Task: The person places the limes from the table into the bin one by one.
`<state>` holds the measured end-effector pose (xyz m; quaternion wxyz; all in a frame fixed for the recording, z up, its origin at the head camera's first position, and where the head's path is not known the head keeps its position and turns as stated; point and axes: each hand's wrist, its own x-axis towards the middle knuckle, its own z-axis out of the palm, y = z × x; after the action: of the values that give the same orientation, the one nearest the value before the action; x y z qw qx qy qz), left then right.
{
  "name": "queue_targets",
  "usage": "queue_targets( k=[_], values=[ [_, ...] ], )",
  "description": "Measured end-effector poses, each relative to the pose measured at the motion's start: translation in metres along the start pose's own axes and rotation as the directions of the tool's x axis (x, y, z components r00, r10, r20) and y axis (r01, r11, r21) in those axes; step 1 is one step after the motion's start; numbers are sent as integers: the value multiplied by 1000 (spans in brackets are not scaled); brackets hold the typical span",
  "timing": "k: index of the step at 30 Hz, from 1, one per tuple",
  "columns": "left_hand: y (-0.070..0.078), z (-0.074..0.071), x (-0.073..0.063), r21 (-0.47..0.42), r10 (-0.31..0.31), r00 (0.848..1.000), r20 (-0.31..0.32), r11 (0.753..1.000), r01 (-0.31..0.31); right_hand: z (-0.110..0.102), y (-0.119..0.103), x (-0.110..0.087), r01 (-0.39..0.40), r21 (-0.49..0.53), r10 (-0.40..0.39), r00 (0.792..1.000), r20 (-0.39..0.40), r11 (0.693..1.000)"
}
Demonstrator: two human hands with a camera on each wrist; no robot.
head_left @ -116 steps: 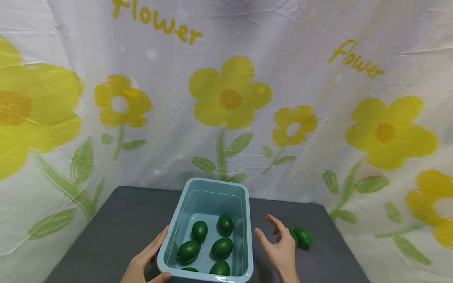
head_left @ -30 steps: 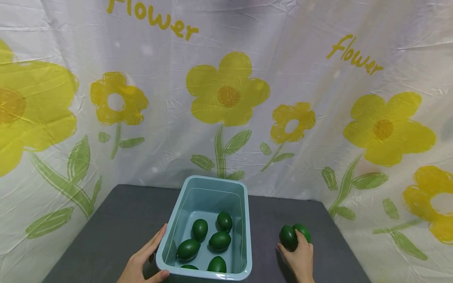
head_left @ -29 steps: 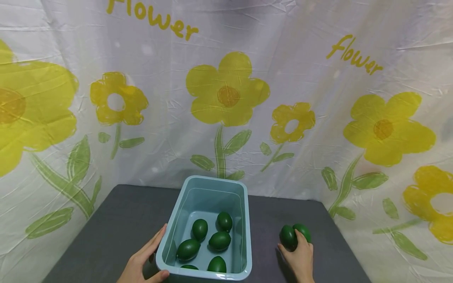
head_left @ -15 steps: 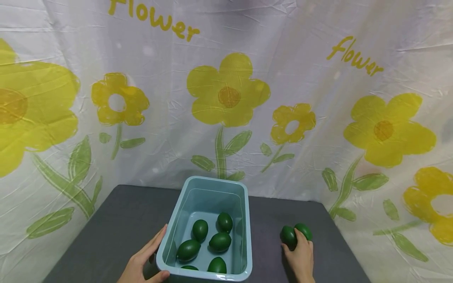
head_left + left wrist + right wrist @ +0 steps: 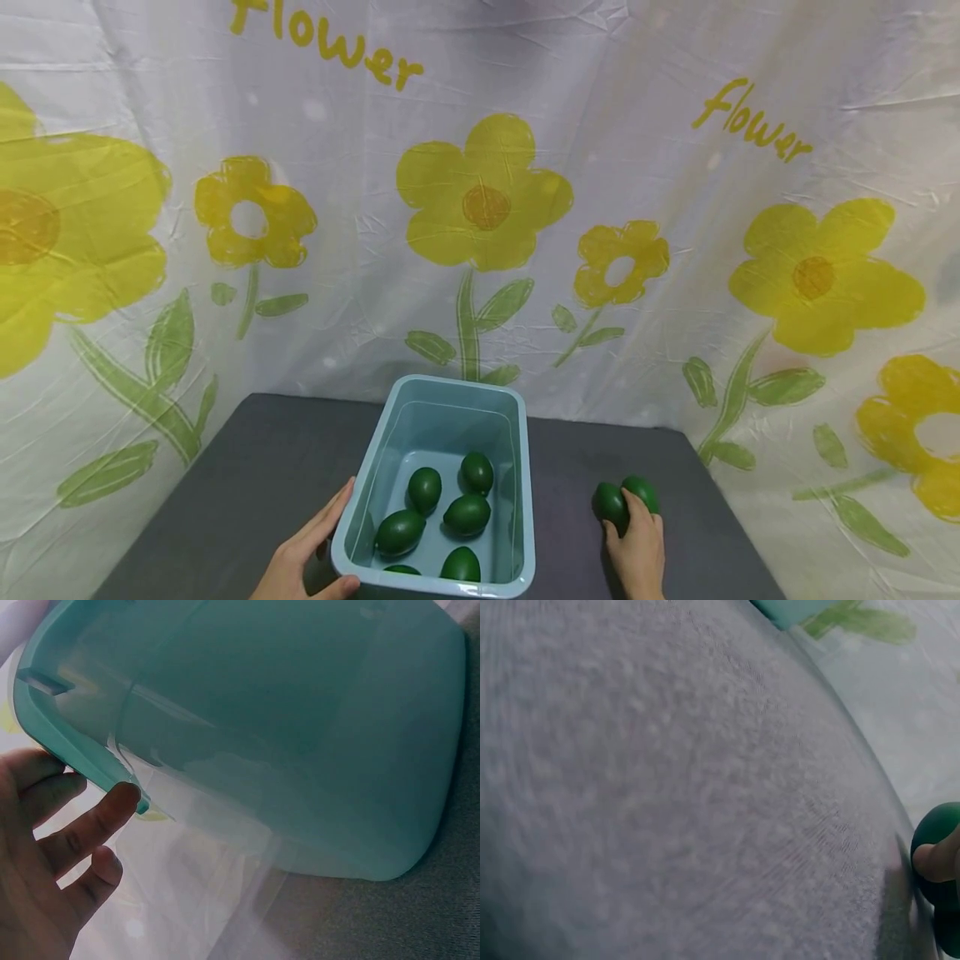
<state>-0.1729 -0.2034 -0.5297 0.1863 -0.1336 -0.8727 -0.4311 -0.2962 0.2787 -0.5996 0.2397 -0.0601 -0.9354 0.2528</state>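
A light blue plastic bin point(image 5: 522, 500) stands in the middle of the table, with several dark green limes point(image 5: 400, 532) lying loose on its floor. My left hand point(image 5: 303, 550) holds the bin's left rim near the front corner, thumb at the front edge. In the left wrist view, fingers point(image 5: 82, 832) bend under the rim. To the right of the bin, my right hand point(image 5: 637, 546) grips a lime point(image 5: 609, 502) between thumb and fingers. A second lime point(image 5: 641, 493) lies just behind it, partly hidden by the hand. In the right wrist view, the thumb point(image 5: 934, 861) presses on a lime.
Dark grey cloth point(image 5: 570, 467) covers the table under everything. Behind it hangs a white curtain point(image 5: 345, 333) printed with yellow flowers, close to the table's back and sides.
Since the oldest frame, my right hand has moved right from beside the bin and taken hold of a lime. In the last second it has barely shifted. The left hand stays on the bin.
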Motion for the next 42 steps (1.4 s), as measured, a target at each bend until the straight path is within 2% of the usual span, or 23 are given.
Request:
queue_targets(
  k=[12,29,38,42],
  values=[
    [-1,2,-1,4,10,1000,-20,1000,-10,-11,-13,-4,-73,89,73,997,10,993],
    [1,2,0,5,23,999,-31,1000,-23,-31,-43,-18,-95,170,107,992,-65,981],
    [0,2,0,1,43,998,-41,999,-43,-45,-73,-25,-123,231,142,988,-67,965],
    [-1,2,0,4,64,997,-45,998,-64,-49,-90,-27,-89,262,117,989,-94,961]
  ],
)
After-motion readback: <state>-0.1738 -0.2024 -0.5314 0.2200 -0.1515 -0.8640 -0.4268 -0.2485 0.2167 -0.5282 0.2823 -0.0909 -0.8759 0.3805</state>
